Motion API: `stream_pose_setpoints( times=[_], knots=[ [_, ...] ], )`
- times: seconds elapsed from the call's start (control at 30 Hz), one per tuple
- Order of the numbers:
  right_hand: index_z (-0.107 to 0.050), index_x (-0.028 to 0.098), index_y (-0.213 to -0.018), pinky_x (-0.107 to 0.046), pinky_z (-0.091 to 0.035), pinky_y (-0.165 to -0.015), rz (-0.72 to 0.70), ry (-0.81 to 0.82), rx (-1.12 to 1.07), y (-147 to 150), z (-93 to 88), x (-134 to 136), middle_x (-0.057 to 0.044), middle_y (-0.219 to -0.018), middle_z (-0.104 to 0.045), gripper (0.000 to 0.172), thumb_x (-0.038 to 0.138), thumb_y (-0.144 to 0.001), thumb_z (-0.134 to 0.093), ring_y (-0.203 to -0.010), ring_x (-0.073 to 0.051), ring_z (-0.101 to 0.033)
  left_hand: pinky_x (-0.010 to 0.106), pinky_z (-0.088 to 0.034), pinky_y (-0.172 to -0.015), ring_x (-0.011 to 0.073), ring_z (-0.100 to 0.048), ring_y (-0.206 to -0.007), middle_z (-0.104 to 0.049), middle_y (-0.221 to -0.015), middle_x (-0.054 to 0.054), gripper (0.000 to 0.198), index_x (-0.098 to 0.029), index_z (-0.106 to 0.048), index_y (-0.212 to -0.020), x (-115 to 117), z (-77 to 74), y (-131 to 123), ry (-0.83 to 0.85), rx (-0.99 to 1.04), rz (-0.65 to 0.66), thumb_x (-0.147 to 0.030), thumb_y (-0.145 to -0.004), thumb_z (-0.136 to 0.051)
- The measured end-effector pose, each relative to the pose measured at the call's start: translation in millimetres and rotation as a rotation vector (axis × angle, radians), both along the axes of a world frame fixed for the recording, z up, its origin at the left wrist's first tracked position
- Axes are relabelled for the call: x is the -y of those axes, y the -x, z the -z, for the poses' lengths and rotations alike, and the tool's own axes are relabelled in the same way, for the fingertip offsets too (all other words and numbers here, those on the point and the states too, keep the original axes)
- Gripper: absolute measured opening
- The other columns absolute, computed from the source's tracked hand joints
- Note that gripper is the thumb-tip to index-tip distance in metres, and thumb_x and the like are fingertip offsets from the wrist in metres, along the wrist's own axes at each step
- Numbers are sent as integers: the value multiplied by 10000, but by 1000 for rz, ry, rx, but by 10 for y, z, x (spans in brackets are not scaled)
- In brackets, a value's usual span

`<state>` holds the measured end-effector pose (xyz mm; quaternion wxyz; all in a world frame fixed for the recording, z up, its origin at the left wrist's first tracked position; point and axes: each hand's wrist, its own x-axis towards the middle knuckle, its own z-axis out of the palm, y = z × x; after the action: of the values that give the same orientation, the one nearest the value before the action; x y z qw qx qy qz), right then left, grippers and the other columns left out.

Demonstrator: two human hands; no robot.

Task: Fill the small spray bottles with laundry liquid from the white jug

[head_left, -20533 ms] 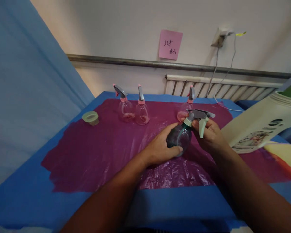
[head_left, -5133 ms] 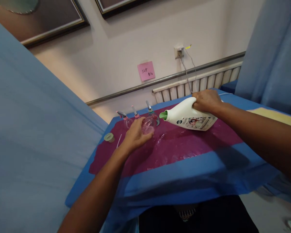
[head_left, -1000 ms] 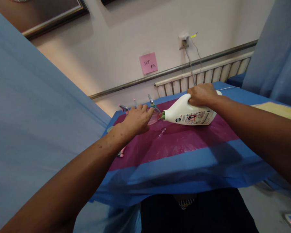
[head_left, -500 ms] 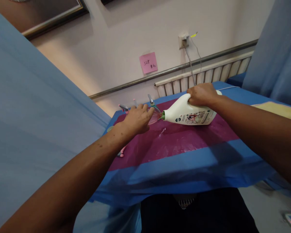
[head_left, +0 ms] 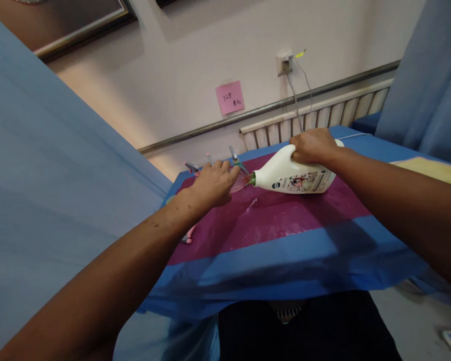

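Observation:
My right hand [head_left: 312, 145] is closed round the handle of a white laundry detergent bottle [head_left: 285, 168] with a printed label. The bottle is tilted almost onto its side, its green spout [head_left: 252, 179] at the rim of a clear, pinkish container [head_left: 239, 180]. My left hand [head_left: 215, 183] curls round the near left side of this container, hiding much of it. A teal and grey part [head_left: 236, 158] sticks up behind the container. Left of my left hand, a grey and pink tool [head_left: 191, 167] is partly hidden. Another pink and grey piece [head_left: 188, 236] lies below my forearm.
A dark red plastic sheet [head_left: 263, 220] lies over the blue tablecloth [head_left: 270, 260]. Blue curtains [head_left: 78, 165] hang at both sides. Behind the table are a radiator [head_left: 323, 115], a rail and a wall socket [head_left: 284, 63] with cables. Yellow cloth [head_left: 432, 168] lies at the right.

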<state>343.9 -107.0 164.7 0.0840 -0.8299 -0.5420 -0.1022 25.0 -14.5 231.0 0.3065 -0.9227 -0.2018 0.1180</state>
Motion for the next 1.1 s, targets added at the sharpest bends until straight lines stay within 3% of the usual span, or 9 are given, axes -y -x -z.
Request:
stream_pose_setpoints(
  times=[0.5, 1.1],
  knots=[
    [-852, 300, -1206, -456, -497, -799, 6, 3, 60, 3, 6, 9, -147, -1090, -835, 372, 454, -960, -619, -998, -371, -731, 508, -506, -1027, 417, -624, -1285, -653, -1447, 246, 587, -132, -583, -1553, 33, -48, -42, 6, -10, 3, -208, -985, -707],
    [-847, 307, -1170, -471, -505, -873, 0, -5, 14, -2, 13, 0, -142, -1058, -805, 315, 468, -978, -656, -1016, -360, -716, 540, -504, -1056, 417, -629, -1255, -667, -1408, 260, 577, -101, -587, -1549, 58, -52, -65, -28, -44, 28, -177, -986, -688]
  ],
)
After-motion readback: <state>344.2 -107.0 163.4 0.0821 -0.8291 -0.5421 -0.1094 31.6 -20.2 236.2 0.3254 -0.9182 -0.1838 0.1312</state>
